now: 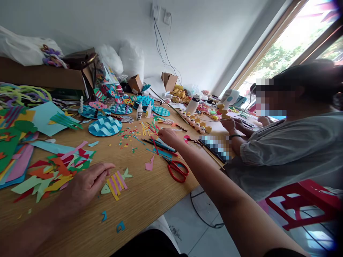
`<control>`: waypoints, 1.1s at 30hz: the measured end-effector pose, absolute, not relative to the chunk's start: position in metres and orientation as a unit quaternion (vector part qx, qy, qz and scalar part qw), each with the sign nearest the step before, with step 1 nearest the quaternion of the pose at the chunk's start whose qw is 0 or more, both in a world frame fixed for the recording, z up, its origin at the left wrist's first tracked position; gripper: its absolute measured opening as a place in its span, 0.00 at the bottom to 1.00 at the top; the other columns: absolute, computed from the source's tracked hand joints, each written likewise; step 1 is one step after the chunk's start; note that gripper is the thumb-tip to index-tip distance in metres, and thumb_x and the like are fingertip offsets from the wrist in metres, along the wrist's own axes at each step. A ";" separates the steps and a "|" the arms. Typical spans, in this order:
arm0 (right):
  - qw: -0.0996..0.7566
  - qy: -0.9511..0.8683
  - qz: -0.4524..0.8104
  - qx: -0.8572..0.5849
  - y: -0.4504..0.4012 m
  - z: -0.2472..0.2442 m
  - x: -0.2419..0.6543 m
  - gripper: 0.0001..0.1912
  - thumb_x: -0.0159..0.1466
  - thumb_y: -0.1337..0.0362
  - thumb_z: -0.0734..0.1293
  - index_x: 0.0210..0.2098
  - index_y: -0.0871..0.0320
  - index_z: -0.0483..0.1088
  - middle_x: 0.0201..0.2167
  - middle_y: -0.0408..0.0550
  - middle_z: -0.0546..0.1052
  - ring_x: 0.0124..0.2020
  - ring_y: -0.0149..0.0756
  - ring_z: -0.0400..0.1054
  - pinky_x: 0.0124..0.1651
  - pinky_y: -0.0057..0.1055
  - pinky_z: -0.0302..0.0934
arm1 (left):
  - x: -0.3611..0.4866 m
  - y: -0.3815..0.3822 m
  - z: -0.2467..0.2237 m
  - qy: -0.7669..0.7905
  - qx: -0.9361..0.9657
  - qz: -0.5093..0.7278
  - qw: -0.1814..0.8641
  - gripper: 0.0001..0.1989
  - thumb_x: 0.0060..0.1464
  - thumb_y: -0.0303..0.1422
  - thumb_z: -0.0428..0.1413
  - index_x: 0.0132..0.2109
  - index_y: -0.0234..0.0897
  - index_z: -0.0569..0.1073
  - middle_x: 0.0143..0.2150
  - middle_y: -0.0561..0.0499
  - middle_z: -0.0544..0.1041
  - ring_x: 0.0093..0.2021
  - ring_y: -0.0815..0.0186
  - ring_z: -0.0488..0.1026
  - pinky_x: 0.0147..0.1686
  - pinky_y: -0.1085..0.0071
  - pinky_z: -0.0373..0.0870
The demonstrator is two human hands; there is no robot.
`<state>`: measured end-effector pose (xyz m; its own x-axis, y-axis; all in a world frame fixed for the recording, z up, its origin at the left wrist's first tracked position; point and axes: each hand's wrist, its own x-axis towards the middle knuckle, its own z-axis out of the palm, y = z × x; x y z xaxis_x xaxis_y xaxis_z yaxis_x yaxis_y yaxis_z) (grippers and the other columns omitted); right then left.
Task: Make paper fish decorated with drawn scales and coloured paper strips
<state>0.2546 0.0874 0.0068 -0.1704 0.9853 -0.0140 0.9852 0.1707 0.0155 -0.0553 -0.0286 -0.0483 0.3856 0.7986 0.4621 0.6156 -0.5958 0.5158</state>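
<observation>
My left hand point(93, 180) rests on the table at the left. Its index finger is stretched out and no object shows in it. Just right of it lies a paper fish point(116, 184) with pink and yellow stripes and a pale green head and tail. My right hand point(168, 137) reaches forward over the thin paper strips point(150, 129) and dark pens point(158, 144); its fingertips are hidden, so any hold on something cannot be seen. Nearer to me than that hand lie red-handled scissors point(178, 171) and a pink paper scrap point(150, 163).
Colored paper scraps point(56, 171) are heaped at left. Blue wavy paper discs point(105, 126), glue bottles point(139, 111) and a row of egg-carton figures point(197, 123) stand farther back. A co-worker point(284, 142) sits at right, hands over the table, near a red stool point(305, 203).
</observation>
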 end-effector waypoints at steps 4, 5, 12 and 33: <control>0.032 0.773 0.003 0.633 0.113 0.001 0.251 0.16 0.61 0.68 0.58 0.45 0.59 0.72 0.46 0.53 0.74 0.47 0.39 0.66 0.44 0.28 0.57 | -0.054 -0.029 -0.045 0.388 0.847 0.347 0.102 0.13 0.57 0.37 0.46 0.43 0.40 0.72 0.36 0.51 0.78 0.35 0.67 0.76 0.35 0.78 0.70; 0.038 0.776 0.004 0.630 0.118 0.001 0.251 0.15 0.61 0.67 0.59 0.44 0.60 0.72 0.46 0.54 0.74 0.47 0.39 0.66 0.44 0.28 0.57 | -0.054 -0.029 -0.044 0.388 0.849 0.345 0.101 0.13 0.57 0.37 0.46 0.42 0.40 0.72 0.36 0.51 0.79 0.35 0.67 0.76 0.35 0.78 0.71; 0.076 0.792 -0.005 0.605 0.140 0.000 0.252 0.12 0.61 0.69 0.60 0.41 0.63 0.73 0.43 0.54 0.75 0.46 0.38 0.66 0.45 0.29 0.57 | -0.059 -0.028 -0.046 0.401 0.850 0.321 0.121 0.12 0.56 0.37 0.47 0.43 0.43 0.72 0.39 0.52 0.79 0.37 0.65 0.77 0.37 0.78 0.71; -0.052 0.777 -0.088 0.621 0.141 0.004 0.269 0.07 0.55 0.71 0.60 0.29 0.64 0.69 0.33 0.51 0.73 0.35 0.32 0.62 0.35 0.26 0.52 | -0.055 -0.027 -0.036 0.381 0.849 0.354 0.098 0.10 0.55 0.35 0.48 0.37 0.44 0.74 0.34 0.54 0.80 0.33 0.68 0.77 0.32 0.81 0.71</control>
<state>0.2687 0.1411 0.0035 -0.2227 0.9745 -0.0283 0.9560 0.2126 -0.2021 -0.0554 -0.0269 -0.0357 0.4599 0.7158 0.5255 0.5769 -0.6907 0.4359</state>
